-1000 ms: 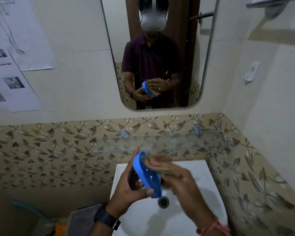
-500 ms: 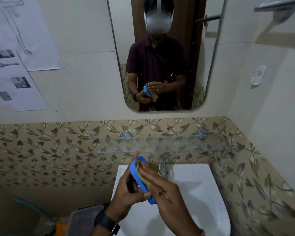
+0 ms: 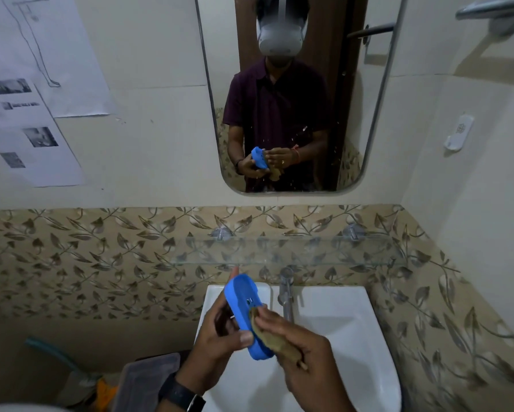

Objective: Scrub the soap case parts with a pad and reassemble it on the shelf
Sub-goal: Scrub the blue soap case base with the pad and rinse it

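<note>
My left hand (image 3: 217, 343) grips a blue soap case part (image 3: 243, 304), an oval tray with small holes, held tilted on edge above the white sink (image 3: 347, 337). My right hand (image 3: 303, 352) presses a brownish scrub pad (image 3: 269, 337) against the lower inside of the blue part. The glass shelf (image 3: 282, 252) is fixed to the wall just above and behind the sink; nothing stands on it. No other case part is visible.
A chrome tap (image 3: 286, 292) rises at the sink's back, right of the blue part. A mirror (image 3: 285, 93) hangs above the shelf. A grey bin lid (image 3: 148, 373) and a teal hose (image 3: 50, 352) lie at lower left. Papers are taped on the left wall.
My right hand with the pad has slid from the top of the blue part down to its lower end, uncovering the upper half. My left hand keeps the same grip.
</note>
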Tool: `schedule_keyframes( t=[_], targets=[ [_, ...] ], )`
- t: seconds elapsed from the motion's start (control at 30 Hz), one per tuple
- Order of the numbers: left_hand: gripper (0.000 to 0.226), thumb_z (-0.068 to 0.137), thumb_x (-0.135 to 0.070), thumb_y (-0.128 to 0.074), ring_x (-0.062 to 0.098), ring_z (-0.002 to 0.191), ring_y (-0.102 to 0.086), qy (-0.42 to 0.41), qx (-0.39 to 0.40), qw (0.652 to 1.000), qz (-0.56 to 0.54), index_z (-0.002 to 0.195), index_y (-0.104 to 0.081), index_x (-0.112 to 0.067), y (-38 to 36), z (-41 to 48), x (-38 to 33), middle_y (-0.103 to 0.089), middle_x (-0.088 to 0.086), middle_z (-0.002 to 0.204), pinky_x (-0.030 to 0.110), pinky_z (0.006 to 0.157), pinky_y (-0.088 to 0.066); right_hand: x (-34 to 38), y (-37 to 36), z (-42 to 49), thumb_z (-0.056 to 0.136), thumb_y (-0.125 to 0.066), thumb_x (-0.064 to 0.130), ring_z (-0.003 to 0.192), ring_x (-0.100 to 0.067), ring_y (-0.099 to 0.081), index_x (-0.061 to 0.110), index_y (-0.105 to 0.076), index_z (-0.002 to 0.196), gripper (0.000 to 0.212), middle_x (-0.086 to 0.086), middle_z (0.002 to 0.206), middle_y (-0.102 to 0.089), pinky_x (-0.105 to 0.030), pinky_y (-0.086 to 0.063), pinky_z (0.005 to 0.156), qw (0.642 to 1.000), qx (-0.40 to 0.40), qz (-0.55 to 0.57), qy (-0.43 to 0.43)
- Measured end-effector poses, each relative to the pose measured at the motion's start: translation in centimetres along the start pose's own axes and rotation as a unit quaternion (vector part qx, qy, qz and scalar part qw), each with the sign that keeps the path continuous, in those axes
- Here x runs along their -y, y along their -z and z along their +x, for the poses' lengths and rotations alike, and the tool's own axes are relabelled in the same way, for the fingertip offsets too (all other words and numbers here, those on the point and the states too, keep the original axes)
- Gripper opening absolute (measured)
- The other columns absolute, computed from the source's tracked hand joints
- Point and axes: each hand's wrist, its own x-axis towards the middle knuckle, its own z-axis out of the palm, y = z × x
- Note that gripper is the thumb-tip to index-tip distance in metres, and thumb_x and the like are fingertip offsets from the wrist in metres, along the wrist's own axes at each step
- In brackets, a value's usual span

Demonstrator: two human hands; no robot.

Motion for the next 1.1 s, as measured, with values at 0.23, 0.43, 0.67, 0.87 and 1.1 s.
schedule_keyframes(
  t=[0.23,0.43,0.67,0.87,1.1],
  targets=[
    [0.08,0.078,-0.02,-0.085,0.036,0.126,-0.059,0.006,0.06,0.998,-0.028,0.149,-0.048,-0.019,-2.3,-0.8,0.6,-0.06,0.018,0.14,0.049,0.099,-0.051,0.8,1.0,3.0,0.079,-0.074,-0.005,0.095,-0.002,-0.068,0.028,-0.078,0.106,0.042,0.017,0.101,-0.071,-0.028,-0.058,0.08,0.975,-0.146,-0.161,0.046],
    [0.089,0.063,-0.023,-0.095,0.036,0.116,-0.067,-0.005,0.025,0.998,-0.055,0.143,-0.055,-0.015,-1.7,-0.6,0.3,-0.067,0.019,0.132,0.041,0.088,-0.057,1.9,0.3,0.8,0.084,-0.063,0.0,0.096,-0.007,-0.068,0.033,-0.075,0.107,0.042,0.013,0.105,-0.066,-0.018,-0.053,0.077,0.99,-0.011,-0.104,0.095],
    [0.082,0.062,-0.029,-0.095,0.04,0.114,-0.067,0.013,0.021,0.994,-0.103,0.135,-0.062,-0.013,-1.0,-1.4,0.3,-0.064,0.026,0.132,0.047,0.087,-0.058,1.6,2.6,1.9,0.077,-0.067,0.006,0.087,-0.001,-0.068,0.024,-0.079,0.094,0.027,0.015,0.092,-0.069,-0.017,-0.054,0.074,0.985,-0.059,-0.16,0.024],
    [0.068,0.073,-0.025,-0.089,0.028,0.114,-0.069,-0.009,0.049,0.996,-0.069,0.135,-0.062,-0.02,-1.9,-1.1,-1.1,-0.07,0.012,0.128,0.037,0.088,-0.058,2.7,0.2,1.5,0.068,-0.067,-0.002,0.101,0.0,-0.066,0.032,-0.073,0.104,0.05,0.019,0.105,-0.068,-0.014,-0.053,0.083,0.986,-0.04,-0.146,0.063],
    [0.092,0.064,-0.024,-0.095,0.04,0.115,-0.067,0.017,0.03,0.991,-0.128,0.142,-0.05,-0.005,-0.8,-1.3,-0.6,-0.067,0.024,0.129,0.047,0.087,-0.058,1.2,2.1,1.6,0.078,-0.076,0.01,0.084,0.001,-0.069,0.029,-0.078,0.088,0.021,0.015,0.086,-0.073,-0.012,-0.052,0.073,0.984,-0.042,-0.175,-0.002]
  ],
)
